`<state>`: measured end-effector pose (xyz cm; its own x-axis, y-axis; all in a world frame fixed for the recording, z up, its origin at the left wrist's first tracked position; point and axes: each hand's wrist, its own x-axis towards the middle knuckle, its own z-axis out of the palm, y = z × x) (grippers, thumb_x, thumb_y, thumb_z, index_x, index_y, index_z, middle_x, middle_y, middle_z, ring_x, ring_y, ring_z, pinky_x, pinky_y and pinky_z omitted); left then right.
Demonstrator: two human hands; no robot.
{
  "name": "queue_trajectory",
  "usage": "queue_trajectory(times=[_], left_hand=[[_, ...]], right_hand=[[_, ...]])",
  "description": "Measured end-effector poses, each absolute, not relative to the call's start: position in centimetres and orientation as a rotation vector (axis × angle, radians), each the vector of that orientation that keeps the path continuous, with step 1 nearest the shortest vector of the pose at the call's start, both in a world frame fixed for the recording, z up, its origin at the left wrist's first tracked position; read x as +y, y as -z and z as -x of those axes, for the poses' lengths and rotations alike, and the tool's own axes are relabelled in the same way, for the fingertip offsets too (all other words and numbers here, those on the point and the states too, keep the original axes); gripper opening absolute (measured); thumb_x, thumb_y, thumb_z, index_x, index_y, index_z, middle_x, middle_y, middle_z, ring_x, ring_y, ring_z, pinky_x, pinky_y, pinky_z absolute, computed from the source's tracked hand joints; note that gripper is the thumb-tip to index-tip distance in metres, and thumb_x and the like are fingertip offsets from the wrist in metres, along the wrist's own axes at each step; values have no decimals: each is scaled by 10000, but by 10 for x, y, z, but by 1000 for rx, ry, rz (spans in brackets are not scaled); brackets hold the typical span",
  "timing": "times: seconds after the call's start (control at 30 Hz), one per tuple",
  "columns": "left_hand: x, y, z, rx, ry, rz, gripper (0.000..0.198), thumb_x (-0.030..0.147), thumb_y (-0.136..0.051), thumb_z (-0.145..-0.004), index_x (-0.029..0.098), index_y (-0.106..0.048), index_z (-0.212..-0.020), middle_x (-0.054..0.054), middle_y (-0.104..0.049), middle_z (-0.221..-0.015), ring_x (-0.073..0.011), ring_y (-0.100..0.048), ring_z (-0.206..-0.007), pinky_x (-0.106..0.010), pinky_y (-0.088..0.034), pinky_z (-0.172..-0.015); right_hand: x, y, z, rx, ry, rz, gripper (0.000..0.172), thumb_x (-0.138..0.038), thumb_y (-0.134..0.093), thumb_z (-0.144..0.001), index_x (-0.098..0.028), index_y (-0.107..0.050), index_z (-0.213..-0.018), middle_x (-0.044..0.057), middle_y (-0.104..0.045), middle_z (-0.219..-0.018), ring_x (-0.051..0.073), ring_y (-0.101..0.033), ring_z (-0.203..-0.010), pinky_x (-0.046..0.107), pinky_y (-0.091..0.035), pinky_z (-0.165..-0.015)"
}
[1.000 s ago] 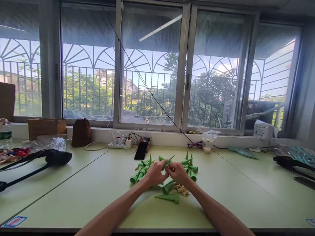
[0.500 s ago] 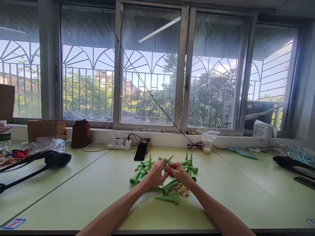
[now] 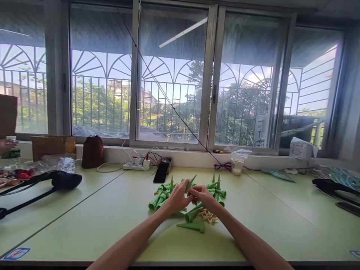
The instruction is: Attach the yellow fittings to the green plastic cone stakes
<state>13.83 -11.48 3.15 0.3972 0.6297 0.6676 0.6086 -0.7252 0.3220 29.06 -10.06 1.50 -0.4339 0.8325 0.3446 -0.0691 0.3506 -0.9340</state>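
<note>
Over the middle of the table my left hand (image 3: 179,195) is closed around a green plastic cone (image 3: 192,181), its pointed tip slanting up to the right. My right hand (image 3: 201,195) meets it from the right, fingers pinched at the cone's lower end; whatever small piece they hold is hidden. Green cones (image 3: 161,198) lie piled left of my hands, and more cones (image 3: 219,192) lie or stand to the right. Below my right hand are a wide-mouthed cone (image 3: 192,214), small yellowish pegs (image 3: 208,216) and one cone (image 3: 191,226) on its side.
Behind the pile lie a phone (image 3: 161,171) and a power strip (image 3: 136,166) with cables. A brown pouch (image 3: 93,152), cardboard box (image 3: 53,147) and black strapped object (image 3: 65,180) are left. At right stand a bagged cup (image 3: 237,167) and a white package (image 3: 300,150).
The cone in my left hand has tilted slightly, its tip rising a little. My hands stay in nearly the same place. At the far left a person's hand has appeared by the bottle.
</note>
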Motion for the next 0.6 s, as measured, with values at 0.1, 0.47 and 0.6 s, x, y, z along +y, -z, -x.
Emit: queue_trajectory(times=[0.1, 0.47, 0.6], left_hand=[[-116, -32, -139, 1165, -1274, -2587, 251, 197, -539, -742, 210, -481, -985, 1, -569, -805, -180, -536, -741, -280, -399, -686], [-116, -32, -138, 1193, -1268, -2574, 167, 201, -515, -743, 213, -445, -894, 15, -539, -744, -173, -520, -695, -275, -379, -661], [-115, -32, -138, 1219, -1255, -2556, 165, 217, -509, -746, 212, -451, -901, 9, -542, -749, -172, -522, -676, -269, -372, -633]], right_hand=[[-99, -14, -290, -1667, -1270, 676, 503, -639, -648, -696, -139, -602, -668, -24, -522, -505, 90, -485, -436, 218, -381, -451], [-92, -7, -290, -1717, -1209, 684, 518, -656, -608, -728, -139, -606, -693, -23, -535, -503, 101, -511, -432, 222, -405, -444], [-87, -5, -291, -1767, -1184, 678, 529, -660, -574, -754, -133, -614, -718, -17, -551, -497, 101, -506, -414, 228, -414, -448]])
